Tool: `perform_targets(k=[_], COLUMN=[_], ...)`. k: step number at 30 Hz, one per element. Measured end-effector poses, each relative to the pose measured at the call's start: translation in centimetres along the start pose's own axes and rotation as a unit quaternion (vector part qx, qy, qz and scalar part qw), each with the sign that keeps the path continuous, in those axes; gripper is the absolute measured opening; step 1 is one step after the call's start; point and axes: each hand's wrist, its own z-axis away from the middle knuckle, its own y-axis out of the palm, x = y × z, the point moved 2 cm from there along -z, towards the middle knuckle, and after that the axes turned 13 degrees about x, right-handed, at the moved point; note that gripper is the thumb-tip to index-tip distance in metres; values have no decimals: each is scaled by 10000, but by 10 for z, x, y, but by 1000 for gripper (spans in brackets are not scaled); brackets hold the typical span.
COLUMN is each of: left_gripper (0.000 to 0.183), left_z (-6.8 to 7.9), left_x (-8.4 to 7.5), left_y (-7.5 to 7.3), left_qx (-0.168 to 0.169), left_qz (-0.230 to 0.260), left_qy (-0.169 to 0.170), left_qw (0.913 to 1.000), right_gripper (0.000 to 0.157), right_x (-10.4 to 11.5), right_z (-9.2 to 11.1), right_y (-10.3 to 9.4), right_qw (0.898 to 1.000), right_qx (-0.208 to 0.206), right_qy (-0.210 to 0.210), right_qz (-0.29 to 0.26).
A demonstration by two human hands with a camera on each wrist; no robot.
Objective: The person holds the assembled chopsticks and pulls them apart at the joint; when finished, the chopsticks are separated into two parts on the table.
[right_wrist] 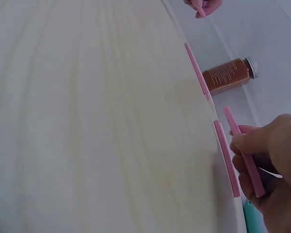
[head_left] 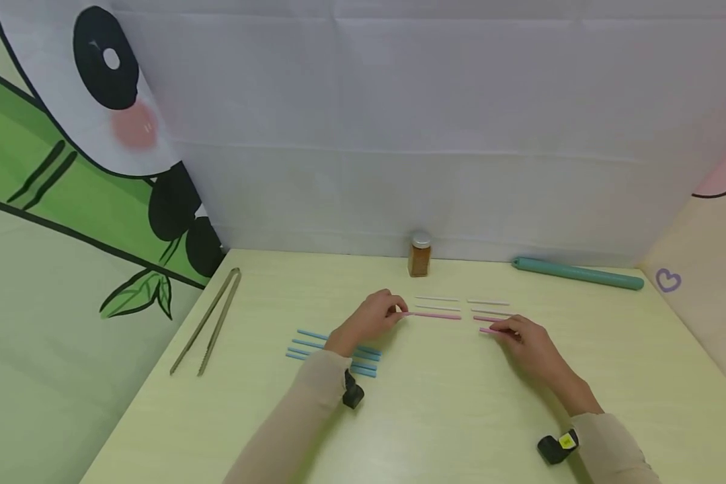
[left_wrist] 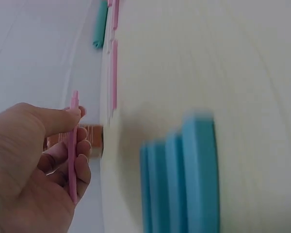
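My left hand [head_left: 372,317] pinches a slim pink stick [left_wrist: 73,150] between thumb and fingers, and its lower end runs along the palm. To the right, my right hand [head_left: 529,344] holds another pink stick [right_wrist: 246,158] between thumb and fingertips, its free end pointing left. Two more pink sticks lie on the table, one [head_left: 438,316] just right of my left fingertips and one [head_left: 486,318] just beyond my right fingertips. Behind them several white sticks [head_left: 437,298] lie in two short columns. Several blue sticks [head_left: 364,366] lie side by side under my left wrist, which partly hides them.
Metal tongs [head_left: 220,316] lie at the table's left. At the back edge stands a small jar of brown powder [head_left: 420,255] with a silvery lid. A green rod [head_left: 577,271] lies at the back right, near the white cloth backdrop [head_left: 399,134].
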Motion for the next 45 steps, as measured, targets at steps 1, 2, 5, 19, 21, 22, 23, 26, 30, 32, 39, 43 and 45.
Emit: perform_targets(k=[1, 2, 5, 19, 21, 22, 23, 26, 30, 32, 39, 43, 45], left_gripper=[13, 14, 13, 14, 14, 14, 15, 15, 15, 15, 17, 15, 14], left_z=[-5, -11, -25, -51, -52, -52, -52, -52, -52, -53, -55, -55, -55], left_x=[-5, -9, -21, -47, -48, -49, -49, -49, -49, -49, -50, -50, -50], left_y=[4, 9, 25, 61, 60, 60, 60, 59, 60, 59, 58, 59, 60], left_qx=[35, 46, 20, -437, -509, -535, -577, -639, -679, -697, -666, -609, -573], left_qz=[2, 5, 118, -422, -581, -639, -675, -529, -376, -426, -619, -633, -675], left_qy=[22, 27, 7, -494, -452, -425, -396, -346, -341, -354, -384, -404, -472], left_qw=[10000, 10000, 9999, 9969, 9960, 9956, 9953, 9959, 9964, 9960, 9951, 9953, 9950], right_gripper=[15, 15, 16, 21, 22, 23, 23, 24, 24, 23, 20, 19, 19], right_x=[-1, -3, -5, -8, -8, -8, -9, -10, -12, -12, -11, -11, -11], right_z=[0, 0, -2, -5, -5, -5, -5, -6, -6, -7, -9, -10, -10], right_y=[-1, -1, -2, 2, 2, 2, 2, 2, 2, 1, 0, 0, 0], right_qw=[10000, 10000, 9997, 9999, 9999, 9999, 9999, 9998, 9999, 9999, 9999, 9999, 9999], right_qx=[9, 20, 120, -41, -21, -2, 15, 35, 19, -14, -95, -90, -62], right_qy=[36, 80, 205, -92, -44, -13, 10, 24, 34, 43, 94, 54, 51], right_qz=[12, 5, -80, 85, 99, 116, 121, 177, 148, 96, 21, 47, 77])
